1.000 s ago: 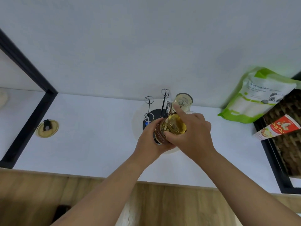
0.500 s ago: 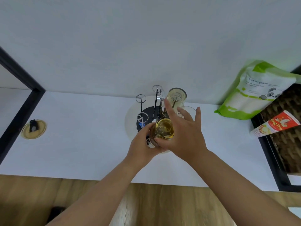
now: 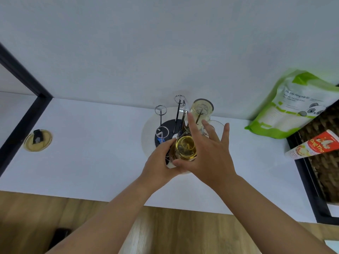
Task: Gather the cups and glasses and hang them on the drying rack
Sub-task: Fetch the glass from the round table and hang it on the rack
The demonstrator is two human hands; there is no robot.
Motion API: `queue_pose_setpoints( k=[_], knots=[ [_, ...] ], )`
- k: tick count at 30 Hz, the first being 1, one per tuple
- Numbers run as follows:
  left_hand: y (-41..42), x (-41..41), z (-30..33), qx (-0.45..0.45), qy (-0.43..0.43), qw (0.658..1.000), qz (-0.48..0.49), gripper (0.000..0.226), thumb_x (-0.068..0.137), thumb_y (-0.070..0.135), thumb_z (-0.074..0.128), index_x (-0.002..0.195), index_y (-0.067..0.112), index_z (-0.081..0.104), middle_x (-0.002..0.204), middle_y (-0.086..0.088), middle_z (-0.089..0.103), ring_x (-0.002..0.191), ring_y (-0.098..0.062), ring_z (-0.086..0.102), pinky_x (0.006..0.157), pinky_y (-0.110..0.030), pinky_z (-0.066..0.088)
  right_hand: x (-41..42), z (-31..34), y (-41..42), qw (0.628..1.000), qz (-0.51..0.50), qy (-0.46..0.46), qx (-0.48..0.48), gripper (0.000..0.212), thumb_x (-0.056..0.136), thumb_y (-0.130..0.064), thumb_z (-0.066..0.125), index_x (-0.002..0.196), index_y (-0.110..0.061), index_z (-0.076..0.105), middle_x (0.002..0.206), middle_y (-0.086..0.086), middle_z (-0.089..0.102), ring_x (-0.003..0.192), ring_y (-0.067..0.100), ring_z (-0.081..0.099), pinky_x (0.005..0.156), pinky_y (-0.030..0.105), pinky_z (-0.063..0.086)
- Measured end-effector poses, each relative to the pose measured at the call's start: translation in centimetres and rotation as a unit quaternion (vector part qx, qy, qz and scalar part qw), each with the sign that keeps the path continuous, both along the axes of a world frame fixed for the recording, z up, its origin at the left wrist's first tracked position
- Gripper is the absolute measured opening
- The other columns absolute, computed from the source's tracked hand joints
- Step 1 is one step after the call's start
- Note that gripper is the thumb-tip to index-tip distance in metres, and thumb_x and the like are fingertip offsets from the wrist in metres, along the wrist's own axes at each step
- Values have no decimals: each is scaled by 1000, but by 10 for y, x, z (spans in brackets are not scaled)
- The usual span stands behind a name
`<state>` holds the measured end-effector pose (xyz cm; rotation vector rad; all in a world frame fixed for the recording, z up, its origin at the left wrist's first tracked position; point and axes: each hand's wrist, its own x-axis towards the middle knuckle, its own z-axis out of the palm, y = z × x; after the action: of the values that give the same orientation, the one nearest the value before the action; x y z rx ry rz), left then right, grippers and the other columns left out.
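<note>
White counter (image 3: 91, 143): three glasses, two hands.

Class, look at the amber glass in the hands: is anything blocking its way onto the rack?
Nothing visible blocks it. The amber glass sits low over the drying rack; another glass hangs behind, apart.

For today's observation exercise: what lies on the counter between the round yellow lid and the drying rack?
Nothing: in the head view, the white counter is bare between the yellow lid and the drying rack.
</note>
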<state>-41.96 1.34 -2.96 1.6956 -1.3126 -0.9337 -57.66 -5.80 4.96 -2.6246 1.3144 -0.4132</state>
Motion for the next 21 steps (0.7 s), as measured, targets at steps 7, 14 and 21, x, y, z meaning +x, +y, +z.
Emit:
queue_pose_setpoints(
  k=[7,14,21],
  knots=[
    [-6,32,9,27,41,995,-90,87,73,46,94,147,43,49,137,22,61,130,0,55,101,-14,45,-5,6,9,998,44,17,30,132,72,-84,69,168,-32,-5,153,-8,58,159,27,25,124,68,-3],
    [-14,80,32,100,-36,985,-138,103,76,38,92,159,41,32,150,24,51,140,7,40,118,-26,34,-12,18,20,997,61,-1,41,128,73,-77,74,167,-38,-3,153,-4,58,161,25,18,126,66,-3],
    [3,99,43,115,-2,988,-105,104,82,23,87,161,47,23,160,23,38,149,2,31,122,-32,30,-33,31,3,997,50,-12,64,123,71,-88,61,166,-42,-1,166,-6,38,162,22,11,127,61,-1]
  ],
)
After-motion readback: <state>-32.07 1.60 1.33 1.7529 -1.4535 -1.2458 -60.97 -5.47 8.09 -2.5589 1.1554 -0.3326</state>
